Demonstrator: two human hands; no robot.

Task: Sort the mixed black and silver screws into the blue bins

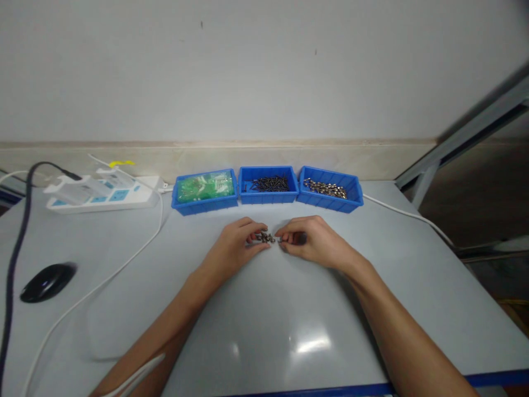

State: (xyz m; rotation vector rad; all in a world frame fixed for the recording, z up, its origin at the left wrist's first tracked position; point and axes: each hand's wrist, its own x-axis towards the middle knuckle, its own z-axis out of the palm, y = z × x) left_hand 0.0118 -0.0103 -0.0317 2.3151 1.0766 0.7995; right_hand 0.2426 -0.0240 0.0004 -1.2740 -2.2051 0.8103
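My left hand (239, 242) curls around a small heap of shiny metal parts (265, 237), with thumb and forefinger on either side of it. They look like short fasteners, but their exact kind is too small to make out. Facing it from the right, my right hand (308, 240) has its thumb and fingers drawn together around a small metal part (280, 240), just apart from the heap. Both hands are low over the grey table (256, 320), in front of a blue bin of dark screws (268, 198).
At the right stands a blue bin (330, 203) of shiny metal pieces; at the left, a blue bin (206, 207) with green-and-clear plastic packets. A white power strip (111, 201), a black mouse (47, 282) and loose cables (95, 289) occupy the left. The wall (264, 82) bounds the back.
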